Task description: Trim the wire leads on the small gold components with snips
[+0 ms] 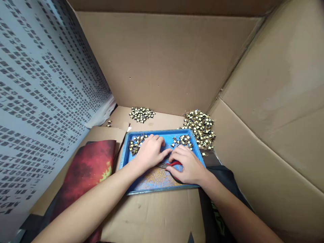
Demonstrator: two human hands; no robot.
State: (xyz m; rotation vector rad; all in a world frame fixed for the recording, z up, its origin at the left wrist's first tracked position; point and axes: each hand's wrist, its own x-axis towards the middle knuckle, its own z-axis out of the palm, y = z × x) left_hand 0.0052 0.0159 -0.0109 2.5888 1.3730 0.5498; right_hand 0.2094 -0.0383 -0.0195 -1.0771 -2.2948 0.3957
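My right hand [186,165] is wrapped round red-handled cutting pliers [174,163], whose grey jaws point left beneath my left hand. Over the middle of a blue tray [134,192], my left hand [151,151] has bent fingers, with the thumb stretched toward my right fingertips. A gap shows between that thumb and the fingers, and I make out nothing held there. Small black-and-yellow components with thin wire leads lie in the tray, one group [135,144] at the left and another [182,141] at the right. Copper-coloured wire clippings [157,176] cover the tray's near part.
Behind the tray are a small pile of components [141,114] and a larger pile [199,128] at the right. Cardboard walls [162,64] enclose the back and right. A printed sheet [45,87] hangs at the left, above a red patterned cloth or bag [88,162].
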